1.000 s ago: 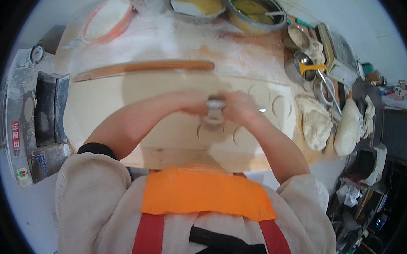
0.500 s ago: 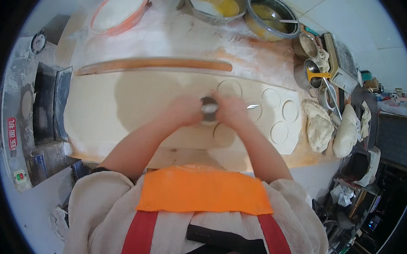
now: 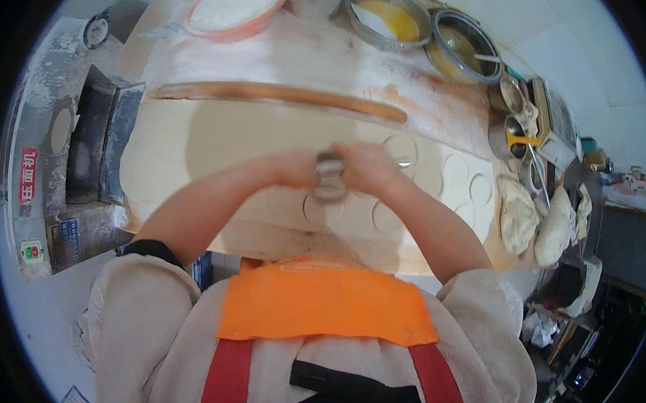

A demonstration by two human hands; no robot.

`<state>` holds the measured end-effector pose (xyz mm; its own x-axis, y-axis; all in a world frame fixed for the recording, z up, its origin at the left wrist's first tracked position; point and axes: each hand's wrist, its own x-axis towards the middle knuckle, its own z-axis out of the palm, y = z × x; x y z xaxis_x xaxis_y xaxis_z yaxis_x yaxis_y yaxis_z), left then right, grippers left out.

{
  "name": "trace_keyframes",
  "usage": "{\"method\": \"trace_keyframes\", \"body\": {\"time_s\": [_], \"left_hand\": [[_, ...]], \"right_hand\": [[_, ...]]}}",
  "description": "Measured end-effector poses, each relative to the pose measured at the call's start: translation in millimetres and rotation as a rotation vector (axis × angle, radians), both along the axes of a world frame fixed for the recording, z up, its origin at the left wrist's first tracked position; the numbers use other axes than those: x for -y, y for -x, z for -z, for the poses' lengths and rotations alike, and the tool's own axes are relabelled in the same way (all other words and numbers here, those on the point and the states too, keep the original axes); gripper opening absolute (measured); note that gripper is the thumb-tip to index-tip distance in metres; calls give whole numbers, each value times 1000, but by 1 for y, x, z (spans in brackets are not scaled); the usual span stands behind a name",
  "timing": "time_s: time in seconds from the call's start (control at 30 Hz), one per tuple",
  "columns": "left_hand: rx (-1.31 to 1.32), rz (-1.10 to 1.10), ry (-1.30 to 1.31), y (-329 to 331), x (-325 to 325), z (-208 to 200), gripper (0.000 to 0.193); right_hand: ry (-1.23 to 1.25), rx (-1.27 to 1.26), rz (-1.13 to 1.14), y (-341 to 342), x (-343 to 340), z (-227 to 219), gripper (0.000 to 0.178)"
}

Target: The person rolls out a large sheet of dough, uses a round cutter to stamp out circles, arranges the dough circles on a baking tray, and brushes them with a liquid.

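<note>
A wide sheet of pale rolled dough (image 3: 217, 150) covers the floured wooden board. Both hands meet over its middle on a round metal cutter (image 3: 330, 174). My left hand (image 3: 295, 168) grips the cutter from the left and my right hand (image 3: 364, 167) from the right. The cutter stands just above a fresh cut circle (image 3: 322, 210). Several more cut circles (image 3: 456, 168) mark the dough to the right. A long wooden rolling pin (image 3: 281, 95) lies across the board beyond the hands.
A bowl of white flour (image 3: 234, 4) and two metal bowls of yellow liquid (image 3: 389, 17) stand at the back. Lumps of dough scraps (image 3: 517, 213) lie at the right edge beside metal cups (image 3: 510, 134). A dough-rolling machine (image 3: 73, 140) stands at the left.
The hands and cutter have shifted slightly toward me and left across the dough sheet, leaving more cut circles to the right. The view has tilted a little.
</note>
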<state>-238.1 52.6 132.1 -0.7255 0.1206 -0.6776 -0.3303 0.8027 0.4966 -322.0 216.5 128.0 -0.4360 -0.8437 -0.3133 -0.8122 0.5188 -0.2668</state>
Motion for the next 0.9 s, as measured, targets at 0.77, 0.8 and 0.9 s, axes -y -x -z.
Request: {"method": "trace_keyframes", "body": {"time_s": [0.77, 0.8, 0.9], "left_hand": [[-148, -98, -20, -24, 81, -19, 30], [-260, -65, -10, -29, 89, -31, 30], [-310, 42, 85, -116, 95, 19, 30]], "right_hand": [[87, -213, 26, -14, 85, -35, 51], [92, -237, 64, -32, 86, -35, 49], [174, -189, 123, -117, 90, 0, 42]]}}
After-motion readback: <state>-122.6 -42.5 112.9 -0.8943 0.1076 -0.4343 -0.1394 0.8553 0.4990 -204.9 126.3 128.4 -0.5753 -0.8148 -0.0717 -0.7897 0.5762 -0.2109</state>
